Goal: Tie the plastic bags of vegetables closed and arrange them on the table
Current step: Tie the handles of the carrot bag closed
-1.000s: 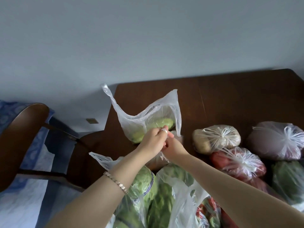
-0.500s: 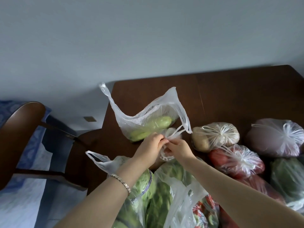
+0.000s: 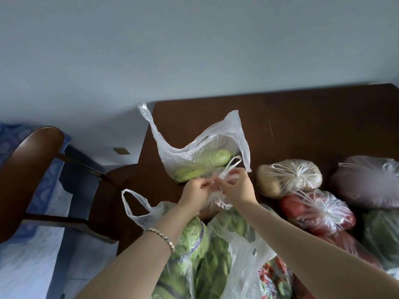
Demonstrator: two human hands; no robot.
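Note:
A small clear bag (image 3: 220, 201) with something pinkish-orange inside lies on the dark wooden table (image 3: 302, 117), mostly hidden under my hands. My left hand (image 3: 195, 192) and my right hand (image 3: 237, 188) each pinch one of its twisted handles, which cross between them in a loop (image 3: 232, 167). Just behind stands an untied bag of pale green squash (image 3: 203, 162), its mouth wide. In front lie untied bags of leafy greens (image 3: 194, 244). To the right sit tied bags: potatoes (image 3: 289, 178), tomatoes (image 3: 317, 210), and a purplish one (image 3: 369, 182).
A wooden chair (image 3: 28, 169) stands left of the table over a blue cloth. A pale wall runs behind the table's far edge. Bare tabletop shows at the back right. More bagged greens (image 3: 382, 234) and red-green produce (image 3: 274, 277) crowd the near right.
My hands dropped from in front of the squash bag to the small bag nearer me, drew its handles up and crossed them into a loop.

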